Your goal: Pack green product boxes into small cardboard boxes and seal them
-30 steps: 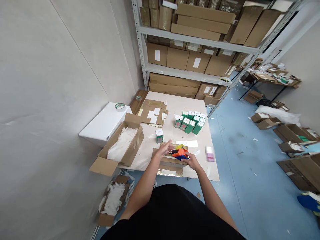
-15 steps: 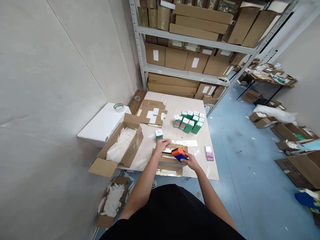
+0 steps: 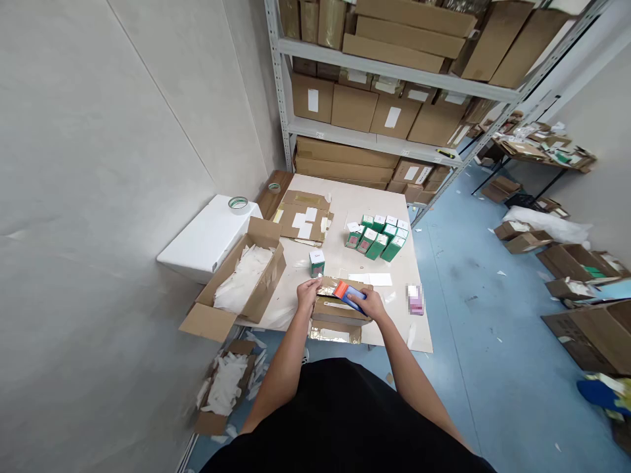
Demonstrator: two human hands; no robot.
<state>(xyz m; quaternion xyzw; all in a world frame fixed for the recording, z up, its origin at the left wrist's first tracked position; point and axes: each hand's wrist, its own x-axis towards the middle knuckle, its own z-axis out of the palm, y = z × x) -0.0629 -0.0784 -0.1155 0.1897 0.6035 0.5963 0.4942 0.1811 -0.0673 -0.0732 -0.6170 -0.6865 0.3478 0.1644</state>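
My right hand (image 3: 373, 304) grips an orange and blue tape dispenser (image 3: 348, 293) and holds it on top of a small brown cardboard box (image 3: 338, 313) at the near edge of the white table (image 3: 345, 203). My left hand (image 3: 308, 293) is curled over the box's left top edge, holding it. A single green and white carton (image 3: 317, 263) stands just beyond the left hand. A group of several green and white cartons (image 3: 378, 235) stands farther back on the table.
An open cardboard box with white packing paper (image 3: 244, 279) hangs off the table's left side. Flattened cardboard (image 3: 302, 217) lies at the back left. Tape rolls (image 3: 238, 205) sit on a white cabinet. Shelves of brown boxes (image 3: 384, 112) stand behind. Boxes litter the blue floor.
The tape dispenser has moved left across the box top with my right hand. My left hand has shifted from the box's top to its left edge and closed on it.
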